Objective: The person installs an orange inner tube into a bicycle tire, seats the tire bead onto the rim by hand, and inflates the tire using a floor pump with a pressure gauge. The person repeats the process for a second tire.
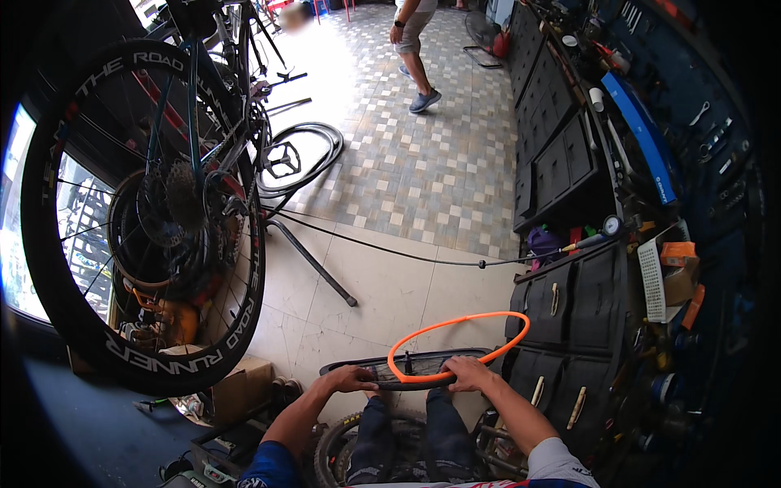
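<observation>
Left grip (351,379) curled on wheel (415,386), right grip (469,373) touching tube (460,318)

A hoop (416,378) lies partly over the hand-held wheel (413,386); left of that wheel stands a bicycle (183,191), right, drawers (584,281); beyond, a coil (335,145).

Orange tube (452,320); black tyre (413,387); grey-and-beige checkered floor tiles (390,171).

Tiled floor (439,175): open ahead; black hose (482,263) crosses.
Bicycle wheel (154,358): blocks left.
Black drawers (561,163): line right.
Orange loop (425,377): open middle.
</observation>
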`<action>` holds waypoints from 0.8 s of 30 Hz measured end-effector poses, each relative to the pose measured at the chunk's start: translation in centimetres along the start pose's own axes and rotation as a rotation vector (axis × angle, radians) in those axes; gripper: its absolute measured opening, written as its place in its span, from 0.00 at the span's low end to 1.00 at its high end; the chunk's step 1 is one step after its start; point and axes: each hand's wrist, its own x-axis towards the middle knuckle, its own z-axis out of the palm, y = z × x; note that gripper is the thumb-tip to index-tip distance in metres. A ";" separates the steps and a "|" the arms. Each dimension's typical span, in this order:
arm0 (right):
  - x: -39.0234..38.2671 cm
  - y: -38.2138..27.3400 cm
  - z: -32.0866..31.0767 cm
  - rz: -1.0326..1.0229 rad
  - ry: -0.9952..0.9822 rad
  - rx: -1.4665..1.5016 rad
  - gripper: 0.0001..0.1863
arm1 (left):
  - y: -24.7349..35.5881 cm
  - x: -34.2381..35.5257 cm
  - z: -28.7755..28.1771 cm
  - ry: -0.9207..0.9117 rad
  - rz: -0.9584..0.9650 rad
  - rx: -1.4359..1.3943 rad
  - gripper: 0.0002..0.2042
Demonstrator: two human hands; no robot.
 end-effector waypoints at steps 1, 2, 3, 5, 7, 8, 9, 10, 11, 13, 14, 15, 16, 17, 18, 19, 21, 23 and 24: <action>-0.1 0.2 -0.1 0.006 -0.016 -0.002 0.29 | -0.6 -0.4 -0.2 -0.010 -0.009 -0.001 0.36; -0.3 0.5 -0.3 0.013 -0.032 -0.004 0.29 | -1.1 -0.7 -0.3 -0.022 -0.016 -0.003 0.36; -0.5 0.6 -0.3 0.046 -0.067 -0.029 0.29 | -1.5 -0.8 -0.2 -0.047 -0.049 0.012 0.36; -1.0 0.8 -0.1 0.022 -0.058 -0.011 0.29 | -1.7 -0.8 0.5 -0.029 -0.015 0.025 0.37; -1.5 0.7 0.2 0.036 -0.079 -0.005 0.30 | -1.9 -0.2 1.1 -0.052 -0.006 0.093 0.36; -1.8 0.7 0.4 0.034 -0.049 -0.005 0.31 | -1.9 -0.2 1.6 0.028 0.105 0.047 0.36; -2.1 0.6 0.5 0.059 -0.053 -0.018 0.31 | -1.9 0.2 1.9 -0.028 0.046 0.050 0.37; -2.4 0.6 0.6 0.048 -0.034 -0.022 0.30 | -2.0 0.3 2.4 -0.006 0.092 -0.013 0.36; -2.7 0.6 0.6 0.076 -0.054 -0.043 0.30 | -2.1 0.8 2.6 -0.009 0.111 -0.055 0.35; -3.1 0.6 0.5 0.076 -0.024 -0.037 0.30 | -2.3 1.0 3.6 -0.052 -0.012 -0.151 0.37; -3.3 0.6 0.3 0.061 -0.005 -0.018 0.30 | -2.4 1.6 3.8 -0.135 -0.107 -0.211 0.39; -3.3 0.6 0.1 0.083 -0.020 -0.032 0.30 | -2.4 1.7 4.3 -0.025 -0.052 -0.275 0.33; -3.3 0.6 -0.2 0.067 0.007 -0.009 0.29 | -2.3 2.0 4.5 -0.047 -0.056 -0.324 0.35; -3.3 0.6 -0.4 0.075 -0.009 -0.004 0.29 | -2.0 2.3 4.7 -0.075 -0.109 -0.309 0.37; -3.2 0.7 -0.8 0.071 -0.036 0.012 0.28 | -1.5 2.6 4.9 -0.064 -0.092 -0.390 0.39; -3.2 0.7 -1.0 0.065 -0.058 0.020 0.27 | -0.8 3.0 4.9 -0.069 -0.146 -0.384 0.42; -3.2 0.7 -1.2 0.058 -0.117 0.008 0.25 | 0.9 3.4 4.4 -0.130 -0.142 -0.296 0.46; -3.4 0.5 -0.9 0.033 -0.118 0.052 0.23 | 3.2 3.7 4.2 -0.103 -0.123 -0.150 0.47; -3.6 0.4 -0.5 0.021 -0.113 0.068 0.23 | 4.5 3.9 4.2 -0.114 -0.180 -0.204 0.48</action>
